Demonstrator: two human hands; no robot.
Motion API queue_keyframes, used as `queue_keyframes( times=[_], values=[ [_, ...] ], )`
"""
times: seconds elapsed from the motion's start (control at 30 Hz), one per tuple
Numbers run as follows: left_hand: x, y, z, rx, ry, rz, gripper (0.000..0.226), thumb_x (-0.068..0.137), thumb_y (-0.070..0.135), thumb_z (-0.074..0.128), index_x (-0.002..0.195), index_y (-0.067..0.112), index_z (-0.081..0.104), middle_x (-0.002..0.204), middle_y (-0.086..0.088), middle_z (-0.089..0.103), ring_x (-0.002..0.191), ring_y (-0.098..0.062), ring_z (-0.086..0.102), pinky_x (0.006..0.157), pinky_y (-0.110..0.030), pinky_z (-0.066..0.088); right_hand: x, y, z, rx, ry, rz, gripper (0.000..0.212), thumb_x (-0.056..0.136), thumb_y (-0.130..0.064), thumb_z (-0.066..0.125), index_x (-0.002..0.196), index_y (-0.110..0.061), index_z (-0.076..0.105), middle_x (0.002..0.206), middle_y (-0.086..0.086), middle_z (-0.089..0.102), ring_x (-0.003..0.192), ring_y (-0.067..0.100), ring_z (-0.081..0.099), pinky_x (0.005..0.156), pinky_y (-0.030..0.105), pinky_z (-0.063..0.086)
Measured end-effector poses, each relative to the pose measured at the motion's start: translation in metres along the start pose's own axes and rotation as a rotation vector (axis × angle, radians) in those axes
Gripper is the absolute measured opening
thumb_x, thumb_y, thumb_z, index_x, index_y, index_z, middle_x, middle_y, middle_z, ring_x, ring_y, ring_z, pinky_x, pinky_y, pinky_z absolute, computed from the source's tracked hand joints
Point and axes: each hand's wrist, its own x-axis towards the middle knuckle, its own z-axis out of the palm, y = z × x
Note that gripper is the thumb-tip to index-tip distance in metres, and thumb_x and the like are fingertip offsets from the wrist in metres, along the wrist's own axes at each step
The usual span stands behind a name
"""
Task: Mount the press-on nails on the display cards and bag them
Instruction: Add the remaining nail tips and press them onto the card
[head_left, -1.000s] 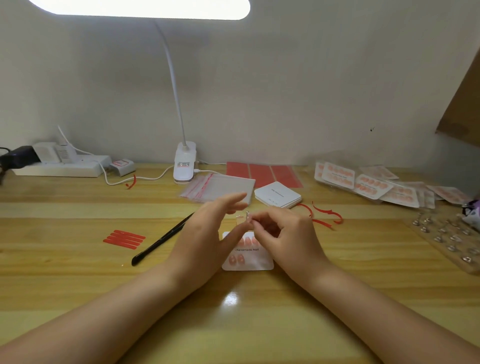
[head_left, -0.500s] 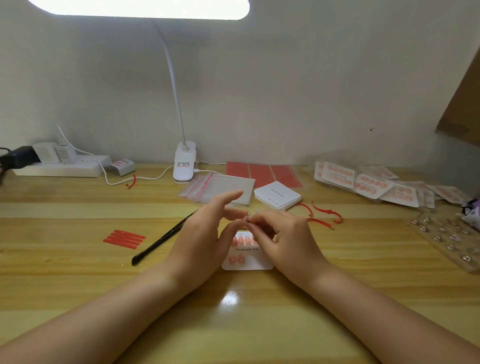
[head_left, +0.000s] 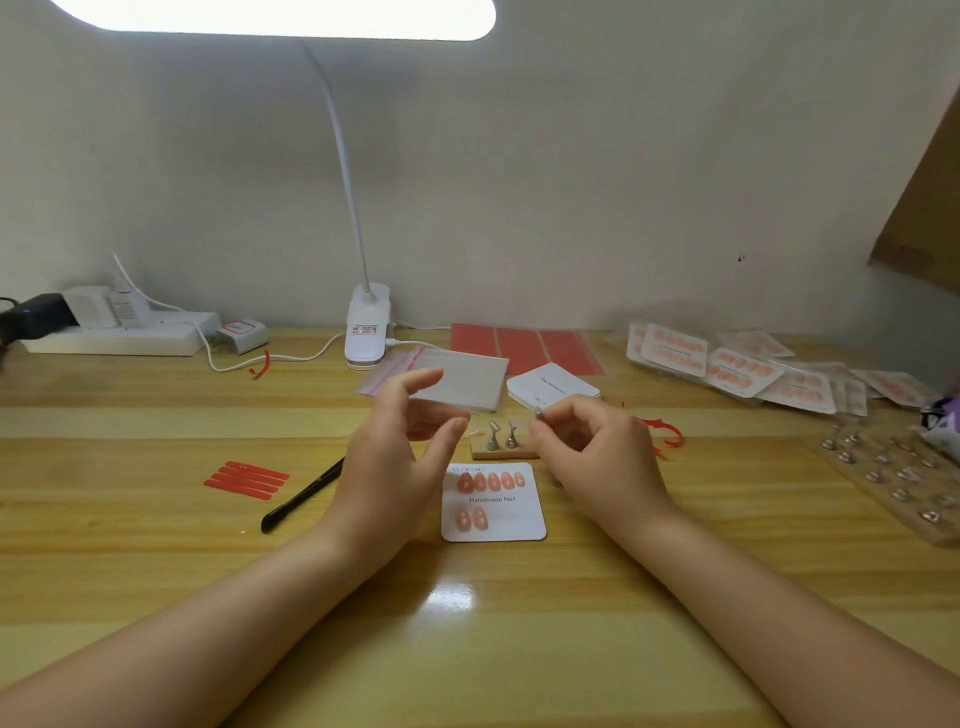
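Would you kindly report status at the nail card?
Left hand open, empty. Right hand pinching small metal holder. Display card holds seven nails. Nothing obstructing.

Glossy varnished wood table (head_left: 156, 561); matt white paper card (head_left: 514, 519); shiny metal stands (head_left: 501, 436) on a small raw wood block (head_left: 498, 453).

Seven nails (head_left: 492, 482) — one card (head_left: 493, 503)

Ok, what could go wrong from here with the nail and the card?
The left hand seems to hold a small nail at its fingertips above the table; it could drop. The card lies loose, so pressing could shift it. The right hand pinches a metal stand that could slip.
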Motion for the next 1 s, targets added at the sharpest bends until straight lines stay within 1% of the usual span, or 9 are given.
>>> queue_keyframes(
  times=[0.2,0.43,0.53,0.6,0.67,0.77,0.87,0.93,1.0],
  values=[
    [-0.001,-0.001,0.001,0.005,-0.025,0.016,0.052,0.081,0.028,0.070,0.127,0.027,0.044,0.096,0.015,0.066,0.094,0.001,0.064,0.087,-0.017,0.051,0.005,0.007,-0.001,-0.204,-0.004,0.090,0.016,0.085,-0.033,0.072,0.076,-0.020,0.077,0.057,-0.008,0.059,0.056,0.005,0.051,0.055,0.024,0.038],
    [-0.002,-0.002,0.002,0.014,-0.042,0.027,0.052,0.082,0.026,0.072,0.125,0.030,0.044,0.094,0.018,0.066,0.094,0.001,0.063,0.087,-0.016,0.049,0.006,0.005,-0.003,-0.479,-0.134,0.083,0.026,0.091,-0.044,0.061,0.090,-0.025,0.078,0.081,-0.004,0.073,0.079,0.014,0.064,0.067,0.033,0.053],
    [-0.002,-0.003,0.001,0.022,-0.047,0.039,0.052,0.082,0.026,0.073,0.124,0.031,0.044,0.093,0.019,0.066,0.093,0.002,0.063,0.085,-0.014,0.049,0.003,0.000,-0.008,-0.569,-0.115,0.004,0.028,0.089,-0.045,0.062,0.084,-0.022,0.077,0.070,-0.003,0.070,0.071,0.016,0.063,0.062,0.034,0.053],
    [0.000,-0.003,-0.001,0.027,-0.042,0.047,0.051,0.081,0.027,0.074,0.123,0.031,0.045,0.091,0.019,0.065,0.091,0.002,0.063,0.083,-0.014,0.049,0.001,-0.003,-0.011,-0.524,-0.036,-0.068,0.019,0.085,-0.036,0.066,0.077,-0.021,0.076,0.057,-0.006,0.063,0.057,0.013,0.058,0.055,0.030,0.050],
    [0.000,-0.003,-0.002,0.025,-0.035,0.057,0.051,0.079,0.028,0.074,0.121,0.030,0.046,0.085,0.017,0.065,0.087,0.000,0.063,0.080,-0.012,0.049,-0.002,-0.008,-0.011,-0.313,-0.015,-0.091,0.010,0.080,-0.025,0.071,0.071,-0.021,0.075,0.046,-0.010,0.052,0.046,0.008,0.049,0.051,0.025,0.044],
    [0.000,-0.002,-0.001,-0.013,-0.058,0.048,0.050,0.077,0.028,0.075,0.116,0.036,0.045,0.074,0.011,0.065,0.077,-0.003,0.064,0.073,-0.013,0.049,-0.008,-0.018,-0.004,-0.006,-0.183,-0.092,0.007,0.081,-0.018,0.072,0.084,-0.023,0.077,0.046,-0.010,0.048,0.045,0.005,0.046,0.052,0.018,0.037],
    [0.000,0.000,0.000,-0.085,-0.135,-0.015,0.048,0.073,0.037,0.071,0.112,0.042,0.043,0.077,0.012,0.068,0.072,-0.004,0.065,0.068,-0.012,0.048,-0.013,-0.019,0.003,-0.002,-0.244,-0.145,0.017,0.083,-0.025,0.072,0.100,-0.027,0.075,0.049,-0.010,0.049,0.049,0.006,0.047,0.054,0.019,0.035],
    [0.000,0.000,0.001,-0.145,-0.184,-0.058,0.049,0.070,0.040,0.070,0.112,0.041,0.044,0.077,0.011,0.070,0.068,-0.005,0.067,0.066,-0.012,0.049,-0.014,-0.018,0.004,-0.013,-0.241,-0.179,0.015,0.086,-0.029,0.070,0.100,-0.031,0.076,0.050,-0.008,0.050,0.050,0.008,0.045,0.053,0.024,0.035],
    [0.001,0.000,0.001,-0.183,-0.211,-0.085,0.051,0.069,0.041,0.072,0.113,0.040,0.045,0.075,0.007,0.071,0.066,-0.007,0.068,0.065,-0.014,0.050,-0.013,-0.017,0.003,-0.016,-0.254,-0.214,0.015,0.087,-0.025,0.071,0.099,-0.033,0.076,0.056,-0.004,0.059,0.052,0.008,0.047,0.053,0.031,0.041]
  ],
)
